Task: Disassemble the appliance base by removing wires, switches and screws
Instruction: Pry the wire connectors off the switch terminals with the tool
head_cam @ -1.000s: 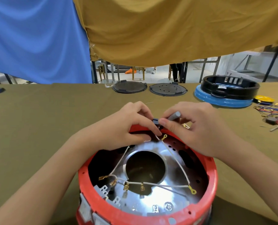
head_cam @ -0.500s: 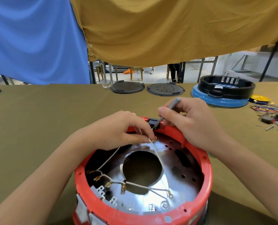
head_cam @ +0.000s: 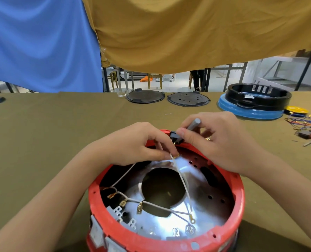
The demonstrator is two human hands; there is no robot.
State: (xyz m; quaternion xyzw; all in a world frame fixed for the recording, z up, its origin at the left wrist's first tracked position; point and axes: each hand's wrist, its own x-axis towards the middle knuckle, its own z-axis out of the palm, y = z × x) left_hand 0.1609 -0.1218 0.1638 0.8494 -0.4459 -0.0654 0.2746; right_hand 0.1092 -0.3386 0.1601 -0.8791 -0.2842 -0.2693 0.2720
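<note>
A red appliance base [head_cam: 239,200] stands open side up on the table, close in front of me, with a shiny metal plate [head_cam: 202,182] inside. White wires [head_cam: 183,179] with brass terminals cross the plate. My left hand [head_cam: 133,144] pinches the end of one white wire at the far rim. My right hand [head_cam: 222,142] grips a grey screwdriver [head_cam: 193,124] and its thumb presses on a black switch block [head_cam: 174,136] set in the far rim.
Two dark round lids [head_cam: 145,96] [head_cam: 188,99] lie at the table's far edge. A black ring on a blue base [head_cam: 254,100] stands far right, next to a yellow disc [head_cam: 296,109]. Loose coloured wires and small parts [head_cam: 307,128] lie at the right.
The right hand has lowered the screwdriver's handle and its thumb has moved onto the black switch block. The left hand still pinches the wire end at the far rim.
</note>
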